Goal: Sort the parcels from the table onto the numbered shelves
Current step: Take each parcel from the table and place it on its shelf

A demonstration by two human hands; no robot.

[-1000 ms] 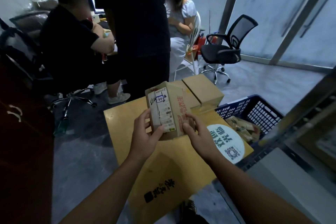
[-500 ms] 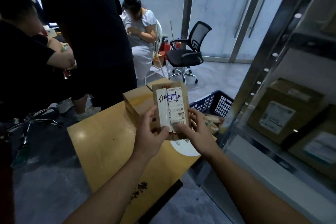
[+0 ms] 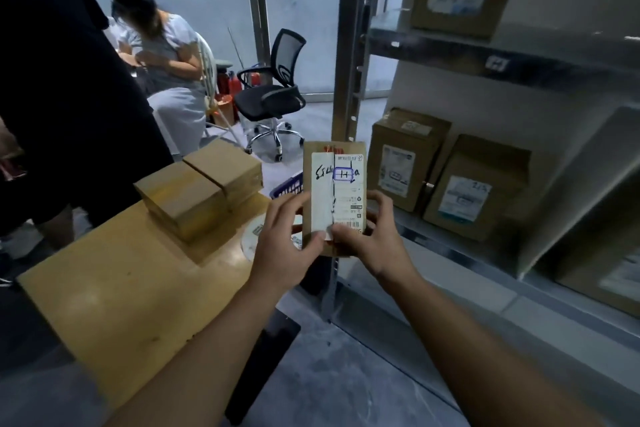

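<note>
matt brown cardboard parcel with white paper label, smooth yellow table, shiny metal shelf frame

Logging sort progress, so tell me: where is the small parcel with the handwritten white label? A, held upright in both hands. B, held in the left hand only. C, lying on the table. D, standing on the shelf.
A: the left hand and the right hand both grip the lower end of the parcel, which stands upright with its label toward the camera.
</note>
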